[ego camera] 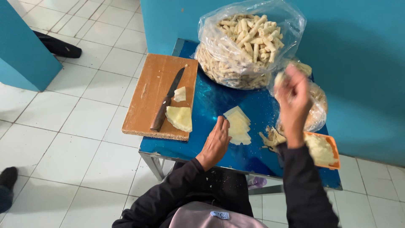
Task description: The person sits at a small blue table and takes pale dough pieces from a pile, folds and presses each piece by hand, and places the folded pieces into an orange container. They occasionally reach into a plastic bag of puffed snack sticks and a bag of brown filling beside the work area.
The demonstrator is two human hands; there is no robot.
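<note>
Looking down from my head: the clear bag beyond my hands is already heaped with finished rolls, while a small stack of wrappers waits on the blue counter. My left hand lies flat and open, fingertips touching that stack. My right hand is raised and blurred, curled around something pale, probably a roll; its grip I cannot tell. The filling tray sits just right of my right forearm, and more wrappers and a knife rest on the board left of my left hand.

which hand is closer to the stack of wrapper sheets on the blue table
Left. The left hand rests flat on the table, touching the stack of wrapper sheets. The right hand is raised above the table, off to the stack's right.
</note>
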